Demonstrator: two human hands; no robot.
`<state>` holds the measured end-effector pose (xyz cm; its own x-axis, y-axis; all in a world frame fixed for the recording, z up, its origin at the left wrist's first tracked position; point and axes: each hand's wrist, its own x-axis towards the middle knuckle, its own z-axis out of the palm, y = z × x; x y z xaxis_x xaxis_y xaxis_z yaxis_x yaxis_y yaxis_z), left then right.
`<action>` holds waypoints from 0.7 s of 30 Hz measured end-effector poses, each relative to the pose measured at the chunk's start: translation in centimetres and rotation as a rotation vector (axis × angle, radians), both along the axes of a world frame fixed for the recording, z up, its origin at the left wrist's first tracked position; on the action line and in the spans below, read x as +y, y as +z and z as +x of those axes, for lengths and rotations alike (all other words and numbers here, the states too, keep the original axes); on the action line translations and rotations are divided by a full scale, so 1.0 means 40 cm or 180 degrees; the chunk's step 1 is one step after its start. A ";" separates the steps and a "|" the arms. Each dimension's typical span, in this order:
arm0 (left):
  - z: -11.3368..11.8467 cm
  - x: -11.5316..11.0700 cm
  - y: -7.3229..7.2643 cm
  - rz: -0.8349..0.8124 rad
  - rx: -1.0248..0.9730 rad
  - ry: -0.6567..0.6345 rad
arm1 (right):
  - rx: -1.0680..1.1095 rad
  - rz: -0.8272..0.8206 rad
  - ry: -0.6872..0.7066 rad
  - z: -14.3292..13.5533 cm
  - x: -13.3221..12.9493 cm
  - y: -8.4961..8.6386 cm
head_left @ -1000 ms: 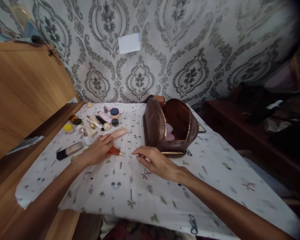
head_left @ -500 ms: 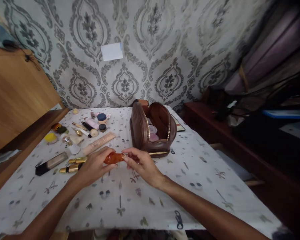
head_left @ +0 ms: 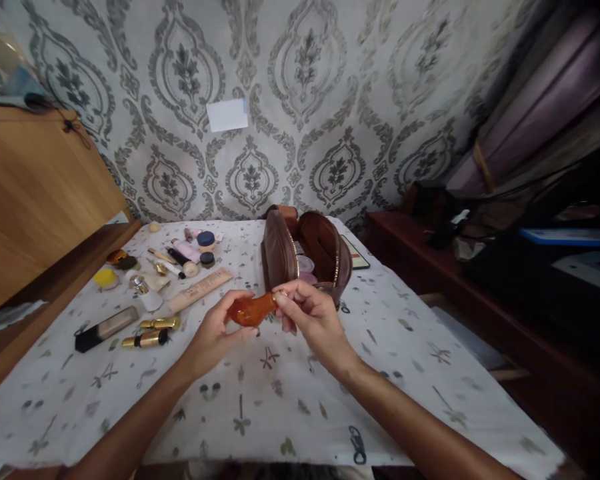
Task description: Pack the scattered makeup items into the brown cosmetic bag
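Observation:
An amber glass bottle (head_left: pixel 253 311) lies tilted between my two hands, above the table in front of the bag. My left hand (head_left: pixel 219 328) is closed round its wide end. At the narrow neck end, my right hand (head_left: pixel 311 319) pinches with thumb and fingers, which cover the tip. Just behind my right hand stands a brown cosmetic bag (head_left: pixel 281 250), unzipped, with round pinkish compacts (head_left: pixel 306 265) inside. To the left of my left hand lie two gold tubes (head_left: pixel 146 339) and a beige squeeze tube (head_left: pixel 201 290).
Left on the patterned tablecloth (head_left: pixel 280 413) are a foundation bottle with black cap (head_left: pixel 107 329), a yellow-lidded jar (head_left: pixel 105 279), a blue-lidded jar (head_left: pixel 206 241) and several other cosmetics. A flat tablet-like object (head_left: pixel 356 253) sits behind the bag. A wooden cabinet (head_left: pixel 45 200) borders the left.
Both hands have moved right with the amber bottle, toward the front of the bag. The gold tubes, partly covered before, now show fully. The view has shifted slightly.

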<state>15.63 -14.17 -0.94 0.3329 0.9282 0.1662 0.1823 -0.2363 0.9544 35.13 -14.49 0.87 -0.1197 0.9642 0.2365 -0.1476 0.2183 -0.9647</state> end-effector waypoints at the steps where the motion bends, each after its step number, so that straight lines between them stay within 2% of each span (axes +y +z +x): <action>1: -0.001 0.002 -0.001 -0.0017 -0.0092 0.0038 | 0.0062 -0.0023 -0.0027 -0.001 0.001 0.002; 5: 0.001 0.007 -0.001 -0.0138 -0.0386 0.0042 | 0.0312 -0.0034 -0.0088 0.001 0.008 0.005; 10: 0.016 -0.002 0.011 -0.0308 -0.0624 -0.0351 | 0.0495 -0.0157 -0.0130 0.015 0.009 0.011; 15: 0.030 0.004 0.020 -0.0142 -0.0846 -0.0648 | 0.0642 -0.0474 -0.0114 0.020 0.006 0.018; 21: 0.033 0.011 0.003 -0.0391 -0.0972 -0.0639 | 0.0602 -0.0498 -0.0067 0.036 0.007 0.023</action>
